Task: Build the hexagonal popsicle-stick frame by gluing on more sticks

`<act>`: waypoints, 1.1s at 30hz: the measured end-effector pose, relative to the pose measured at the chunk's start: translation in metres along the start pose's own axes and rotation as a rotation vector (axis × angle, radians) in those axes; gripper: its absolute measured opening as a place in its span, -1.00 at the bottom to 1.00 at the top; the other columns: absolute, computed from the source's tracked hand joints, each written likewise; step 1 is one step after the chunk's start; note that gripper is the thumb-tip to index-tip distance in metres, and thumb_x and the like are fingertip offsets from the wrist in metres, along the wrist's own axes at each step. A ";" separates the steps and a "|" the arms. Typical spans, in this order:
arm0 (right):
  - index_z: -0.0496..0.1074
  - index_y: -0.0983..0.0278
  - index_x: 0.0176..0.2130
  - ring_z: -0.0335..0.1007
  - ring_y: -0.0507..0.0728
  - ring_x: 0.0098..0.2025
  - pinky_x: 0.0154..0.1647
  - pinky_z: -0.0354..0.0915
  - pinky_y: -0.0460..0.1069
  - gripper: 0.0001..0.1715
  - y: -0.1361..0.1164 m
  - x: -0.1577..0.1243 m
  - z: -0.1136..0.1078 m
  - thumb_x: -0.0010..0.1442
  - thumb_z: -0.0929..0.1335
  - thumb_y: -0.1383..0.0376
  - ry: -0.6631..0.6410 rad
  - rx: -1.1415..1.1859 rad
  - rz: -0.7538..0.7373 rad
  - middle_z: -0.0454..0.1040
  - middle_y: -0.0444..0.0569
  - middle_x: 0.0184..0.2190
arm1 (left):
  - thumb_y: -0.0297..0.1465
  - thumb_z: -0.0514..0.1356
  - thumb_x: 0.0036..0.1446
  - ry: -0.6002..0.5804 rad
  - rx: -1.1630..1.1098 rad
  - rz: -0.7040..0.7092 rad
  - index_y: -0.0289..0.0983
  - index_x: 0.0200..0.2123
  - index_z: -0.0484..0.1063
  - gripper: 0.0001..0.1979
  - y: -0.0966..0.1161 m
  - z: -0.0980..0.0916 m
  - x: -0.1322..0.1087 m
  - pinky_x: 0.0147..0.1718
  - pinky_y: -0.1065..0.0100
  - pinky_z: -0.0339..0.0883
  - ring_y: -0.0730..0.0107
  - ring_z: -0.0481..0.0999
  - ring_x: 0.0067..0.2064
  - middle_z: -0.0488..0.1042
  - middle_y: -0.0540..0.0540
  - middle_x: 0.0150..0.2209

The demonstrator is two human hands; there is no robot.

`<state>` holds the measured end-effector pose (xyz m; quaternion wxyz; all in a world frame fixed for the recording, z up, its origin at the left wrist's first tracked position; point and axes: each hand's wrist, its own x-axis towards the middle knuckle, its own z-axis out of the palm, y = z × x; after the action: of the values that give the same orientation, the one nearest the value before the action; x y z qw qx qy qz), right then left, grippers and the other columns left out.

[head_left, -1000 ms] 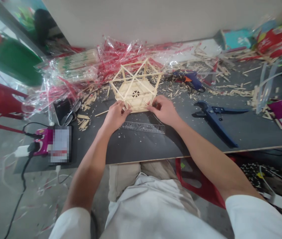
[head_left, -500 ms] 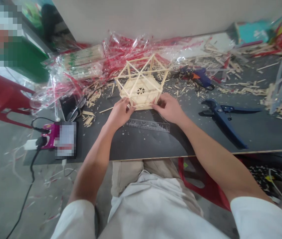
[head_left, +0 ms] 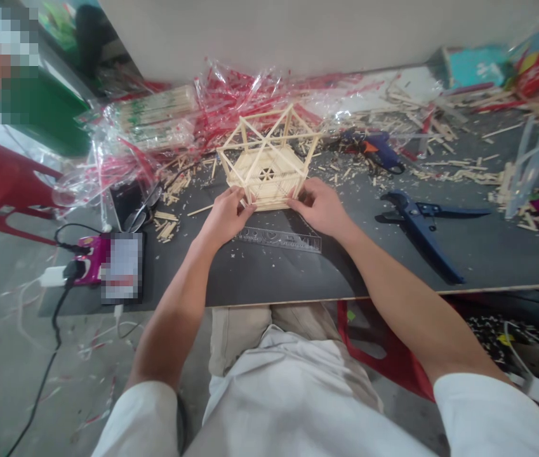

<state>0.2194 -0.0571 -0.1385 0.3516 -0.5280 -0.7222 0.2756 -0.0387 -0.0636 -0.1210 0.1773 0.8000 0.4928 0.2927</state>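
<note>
A six-sided frame of thin wooden sticks [head_left: 276, 157] stands on the dark table, with crossed sticks along its top and a slatted base that has a small spoked opening in it. My left hand [head_left: 228, 212] grips the frame's near left corner between thumb and fingers. At the near right corner, my right hand [head_left: 319, 206] pinches the frame low down. Parts of the fingers on both hands are hidden behind the sticks. Just in front of the frame, between my forearms, lies a clear plastic ruler [head_left: 281, 239].
To the right are blue cutters [head_left: 421, 228] and a blue glue gun [head_left: 383, 151]. Bundled sticks in plastic wrap [head_left: 155, 114] and loose stick pieces [head_left: 469, 170] lie along the back. A phone [head_left: 122, 266] and a purple power adapter [head_left: 89, 260] sit at the left edge.
The whole view has shifted slightly. Both hands keep their hold on the stick frame, and nothing on the table has visibly moved.
</note>
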 end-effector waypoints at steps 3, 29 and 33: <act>0.43 0.19 -0.31 0.34 0.13 -0.31 -0.13 0.34 0.14 -0.84 -0.001 0.000 -0.002 0.21 0.48 0.23 -0.018 0.005 0.001 0.44 -0.03 -0.24 | -0.50 0.31 0.26 0.003 -0.011 -0.007 -0.29 -0.23 0.50 -0.96 -0.001 0.001 0.000 -0.29 0.36 0.44 0.51 0.43 -0.43 0.53 -0.08 -0.20; 0.39 0.18 -0.35 0.39 0.21 -0.22 -0.11 0.37 0.16 -0.77 0.010 0.004 0.005 0.26 0.44 0.14 0.055 -0.015 -0.071 0.48 0.01 -0.25 | -0.22 0.30 0.34 0.308 0.223 -0.088 -0.21 -0.10 0.35 -0.76 0.033 0.004 -0.013 -0.37 0.33 0.30 0.36 0.53 -0.32 0.50 -0.04 -0.31; 0.43 0.17 -0.31 0.37 0.18 -0.27 -0.17 0.39 0.16 -0.71 0.012 0.005 0.003 0.27 0.42 0.03 -0.013 0.061 -0.068 0.46 -0.01 -0.22 | -0.49 0.07 0.43 0.064 0.492 0.214 -0.22 -0.09 0.46 -0.83 0.064 0.011 -0.016 -0.48 0.32 0.21 0.40 0.56 -0.34 0.59 -0.14 -0.14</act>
<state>0.2230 -0.0491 -0.1479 0.3720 -0.4902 -0.7335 0.2887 0.0068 -0.1065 -0.0976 -0.0701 0.8569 0.4671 0.2063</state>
